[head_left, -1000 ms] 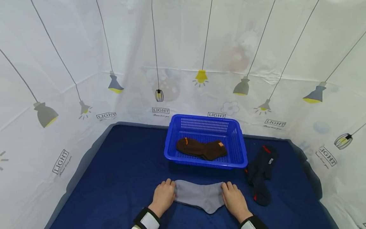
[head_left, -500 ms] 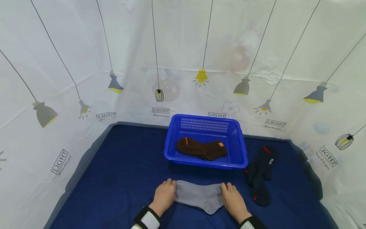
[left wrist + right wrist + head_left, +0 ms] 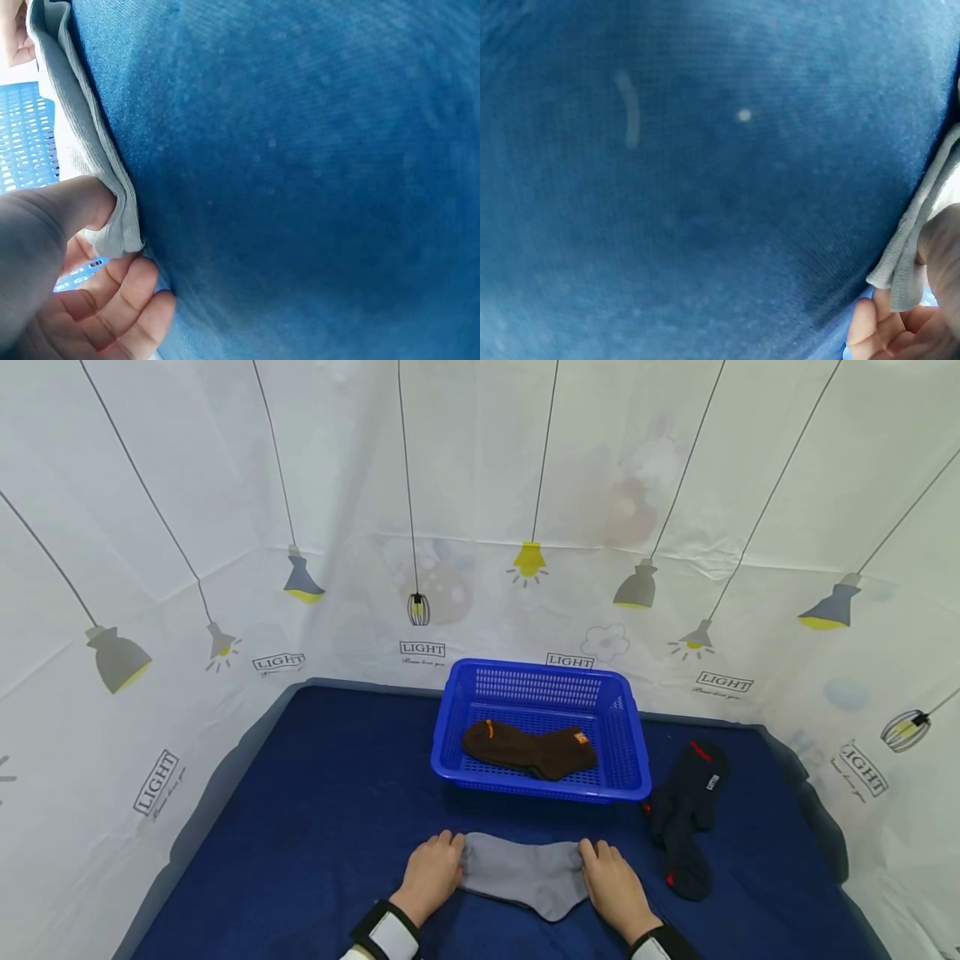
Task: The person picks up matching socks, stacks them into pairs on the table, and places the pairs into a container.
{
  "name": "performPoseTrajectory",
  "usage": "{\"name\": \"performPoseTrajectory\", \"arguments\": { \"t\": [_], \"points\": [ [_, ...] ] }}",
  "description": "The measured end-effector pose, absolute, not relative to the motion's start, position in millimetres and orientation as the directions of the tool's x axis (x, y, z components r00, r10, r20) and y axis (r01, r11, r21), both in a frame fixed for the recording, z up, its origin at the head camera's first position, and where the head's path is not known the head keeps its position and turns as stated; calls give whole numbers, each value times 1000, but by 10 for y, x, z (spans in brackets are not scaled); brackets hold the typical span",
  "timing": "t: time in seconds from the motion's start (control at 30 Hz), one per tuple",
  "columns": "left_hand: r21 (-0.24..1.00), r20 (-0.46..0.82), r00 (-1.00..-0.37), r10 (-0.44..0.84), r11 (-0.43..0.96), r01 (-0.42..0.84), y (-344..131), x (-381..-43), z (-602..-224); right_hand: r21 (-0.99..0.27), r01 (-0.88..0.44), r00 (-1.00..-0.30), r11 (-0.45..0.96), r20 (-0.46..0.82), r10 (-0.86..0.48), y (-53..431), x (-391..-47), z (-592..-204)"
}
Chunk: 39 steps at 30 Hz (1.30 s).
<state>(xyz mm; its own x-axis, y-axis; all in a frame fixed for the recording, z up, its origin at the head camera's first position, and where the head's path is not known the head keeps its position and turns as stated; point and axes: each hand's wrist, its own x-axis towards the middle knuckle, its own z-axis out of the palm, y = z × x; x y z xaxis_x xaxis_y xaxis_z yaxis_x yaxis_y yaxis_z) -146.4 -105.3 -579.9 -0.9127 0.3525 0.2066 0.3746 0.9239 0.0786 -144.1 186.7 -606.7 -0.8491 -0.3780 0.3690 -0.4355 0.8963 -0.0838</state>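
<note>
A pair of grey socks (image 3: 517, 870), laid one over the other, stretches between both hands above the dark blue cloth. My left hand (image 3: 431, 870) pinches the left end; in the left wrist view the thumb presses the layered grey fabric (image 3: 82, 127) against the fingers. At the other end my right hand (image 3: 613, 885) pinches the socks, and the right wrist view shows two grey layers (image 3: 907, 259) between thumb and fingers. Beyond them, a blue plastic basket (image 3: 540, 791) holds brown socks (image 3: 528, 752) with orange marks.
Black socks (image 3: 686, 818) with red patches lie crossed on the cloth right of the basket, close to its side. Dark blue cloth (image 3: 315, 810) covers the surface. A white sheet (image 3: 480, 460) printed with lamps hangs around the back and sides.
Hardly anything differs. Both hands keep their pinch on the grey socks, which stay almost in the same place; basket, brown socks and black socks have not moved.
</note>
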Motion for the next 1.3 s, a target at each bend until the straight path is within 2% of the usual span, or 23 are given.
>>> {"name": "performPoseTrajectory", "arguments": {
  "t": [0.2, 0.63, 0.93, 1.1, 1.3],
  "points": [
    [84, 217, -911, 350, 923, 375, -1063, -1461, -5804, -98, -415, -874, 904, 320, -366, 1856, -1430, -6036],
    [115, 204, -909, 363, 913, 391, -1080, -1452, -5786, -103, -429, -862, 897, 342, -373, 1867, -1435, -6035],
    [131, 225, -896, 383, 899, 418, -1108, -1468, -5769, -98, -404, -885, 909, 290, -363, 1917, -1437, -5963],
    [146, 240, -893, 380, 896, 420, -1107, -1468, -5718, -118, -401, -882, 908, 319, -348, 1952, -1420, -5881],
    [156, 323, -875, 361, 891, 426, -1092, -1456, -5646, -130, -416, -857, 900, 386, -341, 2005, -1431, -5782]
  ]
}}
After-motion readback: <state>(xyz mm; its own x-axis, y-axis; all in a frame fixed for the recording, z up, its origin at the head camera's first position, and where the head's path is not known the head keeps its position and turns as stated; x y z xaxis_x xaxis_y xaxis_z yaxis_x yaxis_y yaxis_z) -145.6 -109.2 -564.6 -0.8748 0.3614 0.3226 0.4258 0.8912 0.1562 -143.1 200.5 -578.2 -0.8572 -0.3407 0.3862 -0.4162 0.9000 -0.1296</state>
